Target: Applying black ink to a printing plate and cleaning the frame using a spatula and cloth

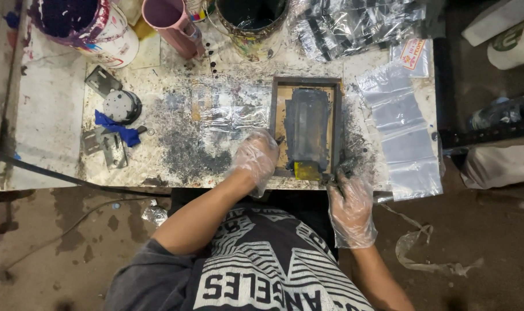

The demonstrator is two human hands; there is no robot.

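Head view: a small wooden screen frame (306,124) lies flat on the paint-spattered surface (54,115), near its front edge, right of centre. The frame's long axis runs away from the person, front to back. Grey ink covers the mesh, and a yellow-edged squeegee (306,170) sits at the near end of the frame, crosswise to that axis.

Left hand (256,158), in a clear plastic glove, rests on the frame's left rail at the near corner. Its fingers are loosely curled and pressed down on the wood, not pinching anything that can be made out. The frame lies directly to the right of this hand, touching it.

Right hand (350,207), also gloved, sits at the frame's near right corner, partly off the front edge of the surface. Its fingers (344,173) are closed around a dark, thin tool or handle; what it is cannot be told. The squeegee lies just left of these fingertips, so the right hand is nearer to it, while the left is the one bearing on the frame.

Around it: a crumpled clear plastic sheet (227,109) just left of the frame, flat clear bags (403,132) to the right, a dark ink can (251,23) and a pink cup (172,23) at the back, and a white bucket (92,29) at the back left.
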